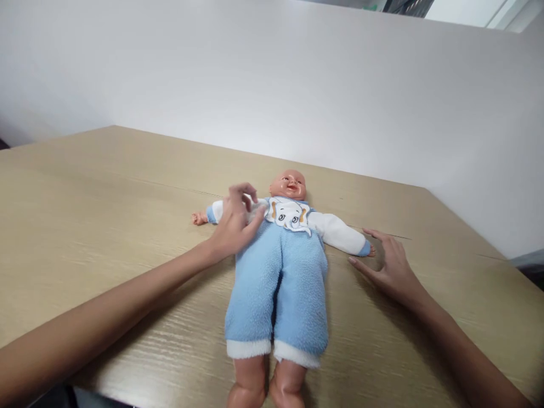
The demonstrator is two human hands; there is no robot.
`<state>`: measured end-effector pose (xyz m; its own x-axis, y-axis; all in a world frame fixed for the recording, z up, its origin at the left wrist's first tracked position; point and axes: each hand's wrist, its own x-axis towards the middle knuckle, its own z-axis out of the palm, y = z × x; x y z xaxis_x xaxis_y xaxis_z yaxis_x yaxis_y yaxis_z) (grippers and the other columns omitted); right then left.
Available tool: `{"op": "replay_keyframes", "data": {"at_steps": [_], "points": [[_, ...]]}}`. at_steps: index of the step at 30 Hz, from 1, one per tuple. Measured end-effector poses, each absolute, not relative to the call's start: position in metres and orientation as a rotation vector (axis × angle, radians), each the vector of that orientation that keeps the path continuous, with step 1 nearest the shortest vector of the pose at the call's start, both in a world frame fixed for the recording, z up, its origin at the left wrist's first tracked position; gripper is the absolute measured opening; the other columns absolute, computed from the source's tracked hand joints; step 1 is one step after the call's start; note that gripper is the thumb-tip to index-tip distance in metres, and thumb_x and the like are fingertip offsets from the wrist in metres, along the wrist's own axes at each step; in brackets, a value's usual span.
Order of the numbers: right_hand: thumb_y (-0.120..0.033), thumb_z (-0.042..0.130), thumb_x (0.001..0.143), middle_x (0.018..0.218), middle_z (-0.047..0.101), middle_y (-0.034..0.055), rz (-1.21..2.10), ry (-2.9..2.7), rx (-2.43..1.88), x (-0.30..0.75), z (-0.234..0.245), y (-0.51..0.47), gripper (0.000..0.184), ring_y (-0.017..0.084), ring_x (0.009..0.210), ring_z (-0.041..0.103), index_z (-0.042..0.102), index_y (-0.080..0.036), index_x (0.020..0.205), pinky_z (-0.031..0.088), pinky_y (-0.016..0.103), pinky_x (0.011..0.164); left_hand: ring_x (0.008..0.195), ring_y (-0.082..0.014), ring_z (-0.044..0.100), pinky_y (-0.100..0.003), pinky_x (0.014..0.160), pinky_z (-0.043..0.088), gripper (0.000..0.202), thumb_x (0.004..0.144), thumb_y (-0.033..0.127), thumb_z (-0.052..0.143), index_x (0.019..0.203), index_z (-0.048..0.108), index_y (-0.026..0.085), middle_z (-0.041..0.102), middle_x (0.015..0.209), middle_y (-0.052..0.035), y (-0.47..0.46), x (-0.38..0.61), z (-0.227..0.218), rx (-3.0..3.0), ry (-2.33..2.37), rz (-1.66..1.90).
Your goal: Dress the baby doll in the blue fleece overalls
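A baby doll (pixel 280 272) lies on its back on the wooden table (pixel 106 215), head away from me, legs over the near edge. It wears a fuzzy blue romper with white sleeves and an elephant bib (pixel 289 215). My left hand (pixel 236 222) rests on the doll's shoulder and upper sleeve, fingers curled and pinching at the fabric there. My right hand (pixel 389 262) lies flat on the table with fingers spread, its fingertips right beside the doll's outstretched hand (pixel 370 250). It holds nothing.
A plain white wall or partition (pixel 272 85) runs along the table's far edge. The table's right corner (pixel 505 255) ends near a dark area. A strip of window shows at the top right.
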<state>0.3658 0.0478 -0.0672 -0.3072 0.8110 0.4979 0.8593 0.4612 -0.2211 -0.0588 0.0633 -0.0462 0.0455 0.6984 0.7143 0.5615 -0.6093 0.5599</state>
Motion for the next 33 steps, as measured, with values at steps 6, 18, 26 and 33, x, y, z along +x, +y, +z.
{"op": "replay_keyframes", "data": {"at_steps": [6,18,26,33], "points": [[-0.064,0.078,0.091,0.117,0.080,0.0139,0.016,-2.111,-1.392,0.364,-0.061,0.048,0.050,0.040,0.107,0.075,0.070,-0.027,0.123,0.058,0.062,0.100,0.118,-0.0305,0.060,-0.051,0.112,0.048,0.026,0.107,0.037,0.063,0.125,0.050,0.023,0.066,0.126,-0.0120,0.091,0.017,-0.005,2.537,0.824,1.271],[-0.051,0.098,0.079,0.132,0.076,0.0109,0.688,-1.362,-1.236,0.299,-0.039,0.011,0.069,0.032,0.127,0.076,0.066,-0.027,0.135,0.065,0.048,0.109,0.128,-0.0366,0.064,-0.048,0.103,0.048,0.051,0.093,0.036,0.076,0.137,0.062,0.016,0.071,0.138,-0.0168,0.118,0.078,-0.007,2.833,0.920,0.507],[-0.049,0.095,0.083,0.149,0.059,0.0100,0.694,-1.427,-1.210,0.306,-0.059,0.012,0.087,0.025,0.117,0.069,0.047,-0.040,0.155,0.068,0.045,0.099,0.111,-0.0321,0.069,-0.045,0.098,0.052,0.037,0.094,0.040,0.077,0.124,0.068,0.019,0.076,0.121,-0.0132,0.125,0.060,-0.021,2.436,0.730,1.198],[-0.054,0.089,0.090,0.151,0.062,0.0129,0.804,-1.775,-1.283,0.283,-0.070,0.006,0.079,0.033,0.132,0.067,0.053,-0.036,0.158,0.063,0.057,0.112,0.120,-0.0311,0.070,-0.044,0.107,0.053,0.039,0.093,0.041,0.080,0.123,0.069,0.019,0.078,0.124,-0.0109,0.119,0.041,-0.019,1.949,0.701,1.516]]}}
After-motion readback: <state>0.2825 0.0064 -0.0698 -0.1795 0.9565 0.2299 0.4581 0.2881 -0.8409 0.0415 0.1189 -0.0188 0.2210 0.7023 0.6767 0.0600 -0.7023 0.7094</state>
